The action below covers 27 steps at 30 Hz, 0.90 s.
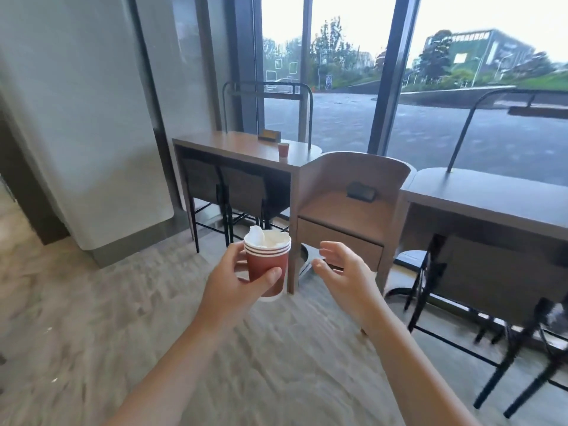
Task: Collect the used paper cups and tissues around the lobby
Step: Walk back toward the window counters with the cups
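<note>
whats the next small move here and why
Probably step toward the wooden table ahead and reach the open right hand for the red cup standing on it. The left hand already grips a stack of cups with tissue in the top, and no other loose cup shows.

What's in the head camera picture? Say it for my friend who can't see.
A person's left hand holds a stack of red paper cups with a white tissue stuffed in the top one, while the right hand hovers open beside it. Ahead, another red cup stands on a wooden table by big windows.
</note>
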Available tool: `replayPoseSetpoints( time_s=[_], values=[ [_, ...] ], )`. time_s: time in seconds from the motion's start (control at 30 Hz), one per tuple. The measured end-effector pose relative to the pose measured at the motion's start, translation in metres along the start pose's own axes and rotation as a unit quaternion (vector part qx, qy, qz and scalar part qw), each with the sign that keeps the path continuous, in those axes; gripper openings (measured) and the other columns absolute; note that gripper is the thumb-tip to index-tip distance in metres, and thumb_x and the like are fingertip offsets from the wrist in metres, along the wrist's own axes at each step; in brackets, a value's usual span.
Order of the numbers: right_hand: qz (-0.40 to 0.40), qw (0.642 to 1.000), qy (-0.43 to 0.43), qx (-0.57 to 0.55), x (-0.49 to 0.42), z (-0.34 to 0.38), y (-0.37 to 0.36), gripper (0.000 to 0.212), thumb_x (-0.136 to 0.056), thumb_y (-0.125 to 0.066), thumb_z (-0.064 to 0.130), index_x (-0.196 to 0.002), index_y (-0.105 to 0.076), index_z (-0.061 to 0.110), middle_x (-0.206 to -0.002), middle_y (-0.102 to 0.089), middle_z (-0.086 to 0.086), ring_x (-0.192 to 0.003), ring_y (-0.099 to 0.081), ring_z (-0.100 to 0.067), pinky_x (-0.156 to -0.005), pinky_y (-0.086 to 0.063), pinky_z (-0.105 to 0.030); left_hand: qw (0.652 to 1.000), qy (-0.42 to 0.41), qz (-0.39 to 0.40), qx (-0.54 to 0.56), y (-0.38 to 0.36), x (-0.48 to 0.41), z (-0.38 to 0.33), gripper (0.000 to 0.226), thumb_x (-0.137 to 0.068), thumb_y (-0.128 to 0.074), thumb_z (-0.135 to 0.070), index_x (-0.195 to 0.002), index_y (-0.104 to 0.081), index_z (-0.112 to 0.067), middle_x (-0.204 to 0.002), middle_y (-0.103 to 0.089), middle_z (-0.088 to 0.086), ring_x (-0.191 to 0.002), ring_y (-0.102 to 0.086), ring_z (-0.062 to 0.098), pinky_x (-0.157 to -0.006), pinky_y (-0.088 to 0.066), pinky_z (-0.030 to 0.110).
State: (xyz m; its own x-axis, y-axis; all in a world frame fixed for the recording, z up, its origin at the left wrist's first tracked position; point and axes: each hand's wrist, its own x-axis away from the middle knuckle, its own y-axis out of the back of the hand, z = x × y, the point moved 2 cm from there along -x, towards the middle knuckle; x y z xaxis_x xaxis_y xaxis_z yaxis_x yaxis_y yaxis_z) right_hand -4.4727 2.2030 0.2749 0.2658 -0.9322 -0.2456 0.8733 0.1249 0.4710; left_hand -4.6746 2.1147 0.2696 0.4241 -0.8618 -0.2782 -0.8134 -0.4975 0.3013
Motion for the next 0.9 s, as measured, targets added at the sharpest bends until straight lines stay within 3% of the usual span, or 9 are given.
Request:
replayPoseSetpoints(
  time_s=[0.23, 0.4, 0.53, 0.63, 0.73, 0.9],
  values=[
    [0.053, 0.998, 0.036, -0.018, -0.211, 0.016, -0.062, 0.045, -0.091, -0.065, 0.041, -0.134, -0.056, 0.03, -0.127, -0.064, 0.014, -0.118, -0.059, -0.005, -0.104, -0.049, -0.035, 0.998, 0.001, -0.056, -0.02, 0.019, -0.187, 0.023, 0.067, -0.065, -0.081, -0.056, -0.126, -0.058, -0.038, -0.117, -0.071, -0.019, -0.106, -0.069, 0.007, -0.074, -0.055, 0.016],
    [0.079, 0.995, 0.059, -0.006, -0.35, 0.01, -0.12, 0.045, -0.092, -0.064, 0.041, -0.135, -0.055, 0.031, -0.128, -0.063, 0.015, -0.12, -0.058, -0.005, -0.105, -0.048, -0.033, 0.996, 0.012, -0.092, -0.012, 0.028, -0.316, 0.071, 0.058, -0.071, -0.084, -0.049, -0.123, -0.059, -0.041, -0.116, -0.071, -0.02, -0.107, -0.069, 0.006, -0.077, -0.053, 0.02],
    [0.074, 0.996, 0.058, 0.001, -0.457, -0.014, -0.17, 0.046, -0.092, -0.063, 0.043, -0.136, -0.054, 0.032, -0.129, -0.063, 0.016, -0.12, -0.058, -0.004, -0.102, -0.048, -0.028, 0.997, 0.009, -0.073, -0.012, 0.02, -0.43, 0.125, 0.065, -0.069, -0.08, -0.056, -0.127, -0.058, -0.036, -0.119, -0.07, -0.017, -0.109, -0.068, 0.008, -0.082, -0.057, 0.027],
    [0.06, 0.997, 0.046, 0.007, -0.533, -0.027, -0.189, 0.046, -0.092, -0.063, 0.041, -0.136, -0.054, 0.032, -0.129, -0.062, 0.016, -0.12, -0.057, -0.002, -0.102, -0.048, -0.028, 0.999, 0.001, -0.052, -0.018, 0.007, -0.52, 0.148, 0.062, -0.076, -0.086, -0.046, -0.13, -0.057, -0.034, -0.12, -0.069, -0.016, -0.11, -0.067, 0.01, -0.079, -0.053, 0.017],
    [0.034, 0.999, 0.03, 0.003, -0.604, -0.039, -0.191, 0.044, -0.092, -0.063, 0.041, -0.134, -0.055, 0.032, -0.127, -0.064, 0.017, -0.118, -0.058, -0.001, -0.103, -0.048, -0.03, 1.0, -0.012, -0.02, -0.019, -0.012, -0.602, 0.154, 0.056, -0.082, -0.084, -0.037, -0.13, -0.057, -0.033, -0.116, -0.068, -0.019, -0.105, -0.066, 0.001, -0.073, -0.052, 0.011],
    [-0.008, 1.0, -0.005, -0.002, -0.721, -0.077, -0.183, 0.041, -0.091, -0.064, 0.043, -0.131, -0.058, 0.035, -0.123, -0.066, 0.018, -0.117, -0.06, -0.004, -0.103, -0.048, -0.032, 1.0, -0.022, 0.017, -0.008, -0.056, -0.73, 0.169, 0.055, -0.08, -0.086, -0.034, -0.127, -0.058, -0.034, -0.113, -0.07, -0.02, -0.101, -0.066, -0.008, -0.082, -0.056, 0.022]
  ],
)
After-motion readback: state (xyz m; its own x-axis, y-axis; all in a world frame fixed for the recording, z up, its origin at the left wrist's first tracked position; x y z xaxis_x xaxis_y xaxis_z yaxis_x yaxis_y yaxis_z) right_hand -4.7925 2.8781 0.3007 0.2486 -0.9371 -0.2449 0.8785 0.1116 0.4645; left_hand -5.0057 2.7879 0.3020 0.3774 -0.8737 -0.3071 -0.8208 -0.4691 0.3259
